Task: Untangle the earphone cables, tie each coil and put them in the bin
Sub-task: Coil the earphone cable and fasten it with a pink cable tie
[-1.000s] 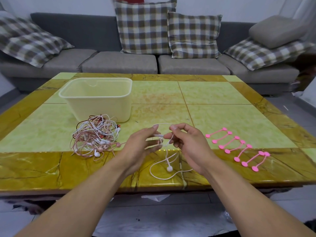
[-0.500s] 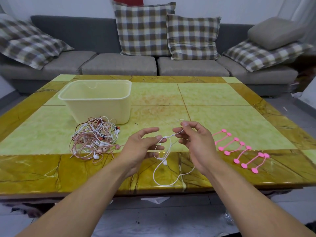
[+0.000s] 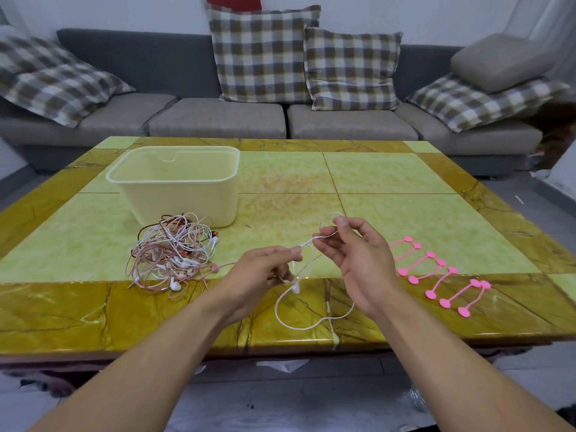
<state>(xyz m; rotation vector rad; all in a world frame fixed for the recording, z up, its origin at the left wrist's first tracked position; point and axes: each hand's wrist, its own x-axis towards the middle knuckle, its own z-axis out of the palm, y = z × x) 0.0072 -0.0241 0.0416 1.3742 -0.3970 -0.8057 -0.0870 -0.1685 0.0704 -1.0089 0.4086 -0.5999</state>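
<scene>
**A:** Head view first. What does the cable look like?

**B:** Thin and white, one earphone cable pulled free of the rest. It runs taut between both hands, then hangs in a slack loop that lies on the table's dark-yellow border near the front edge. One white earbud dangles just under the left hand.

**A:** And the grips?

**B:** Left hand pinches the cable between thumb and forefinger. Right hand pinches it a little higher and farther back, fingertips curled round a small loop, other fingers loosely spread. Both hands are raised above the table.

**A:** The rest of the cables?

**B:** A tangle of white and rose-coloured cables with several earbuds lies left of the hands, just in front of the bin. One pink strand trails from it toward the left hand. The bin is cream, open-topped, and nothing shows inside it.

**A:** Ties?

**B:** Pink ties in a slanted row to the right of the right hand, near the front border.

**A:** Room to move?

**B:** Bare green tiles stretch beyond the hands, between bin and ties, up to the far edge. A sofa with checked cushions stands behind the table.
</scene>
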